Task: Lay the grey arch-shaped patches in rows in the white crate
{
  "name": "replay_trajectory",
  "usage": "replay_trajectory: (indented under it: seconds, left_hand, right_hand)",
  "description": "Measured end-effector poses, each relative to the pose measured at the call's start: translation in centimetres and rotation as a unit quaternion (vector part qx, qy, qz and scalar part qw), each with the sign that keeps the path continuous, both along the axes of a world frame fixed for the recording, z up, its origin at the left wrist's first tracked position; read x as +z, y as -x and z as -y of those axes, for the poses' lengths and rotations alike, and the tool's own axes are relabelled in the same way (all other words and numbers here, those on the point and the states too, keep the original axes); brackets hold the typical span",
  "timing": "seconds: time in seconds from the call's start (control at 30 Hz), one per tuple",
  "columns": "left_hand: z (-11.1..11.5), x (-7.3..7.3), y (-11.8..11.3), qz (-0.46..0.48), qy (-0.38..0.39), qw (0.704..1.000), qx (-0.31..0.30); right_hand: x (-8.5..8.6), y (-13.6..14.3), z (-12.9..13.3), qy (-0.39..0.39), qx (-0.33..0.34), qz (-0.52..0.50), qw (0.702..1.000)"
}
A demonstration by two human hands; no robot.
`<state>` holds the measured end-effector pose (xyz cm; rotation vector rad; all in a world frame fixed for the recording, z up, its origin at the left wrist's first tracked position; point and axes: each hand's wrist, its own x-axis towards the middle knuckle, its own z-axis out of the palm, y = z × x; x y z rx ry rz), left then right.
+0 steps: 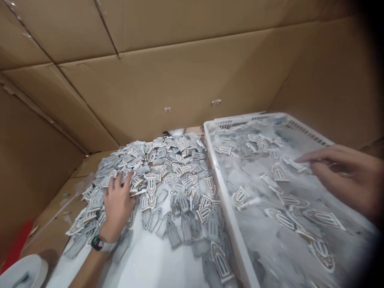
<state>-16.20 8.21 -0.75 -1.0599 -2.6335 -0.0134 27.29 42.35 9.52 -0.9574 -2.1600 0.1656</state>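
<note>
My left hand, with a watch on its wrist, rests on a heap of flat, arch-shaped window pieces. Its fingers are spread over the pieces, and one lies near the thumb. I cannot see anything gripped there. Over the white basket at the right, my right hand reaches in with its index finger stretched out. That fingertip is at the edge of a small pale window piece, and the thumb sits apart from it. Some pieces show white and brown patterned faces, others plain grey.
Cardboard walls enclose the back and sides. Cloudy plastic film lines the basket, with several window pieces scattered on it. A white bowl stands at the lower left, near something red. The heap lies on a white surface.
</note>
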Motion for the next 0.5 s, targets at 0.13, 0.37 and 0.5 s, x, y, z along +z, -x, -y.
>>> replay_trajectory:
  seconds: [0.13, 0.37, 0.5]
  left_hand:
    - [-1.2, 0.5, 2.2, 0.003, 0.04, 0.999, -0.002]
    - [-2.0, 0.8, 3.8, -0.023, 0.089, 0.995, -0.028]
    - [-1.5, 1.0, 4.4, -0.021, 0.074, 0.996, -0.042]
  right_hand:
    - [0.7, 0.1, 0.3, 0.018, -0.009, -0.014, 1.0]
    - [1.2, 0.1, 1.2, 0.022, -0.035, -0.041, 0.998]
    - [1.2, 0.0, 1.0, 0.034, -0.027, -0.05, 0.998]
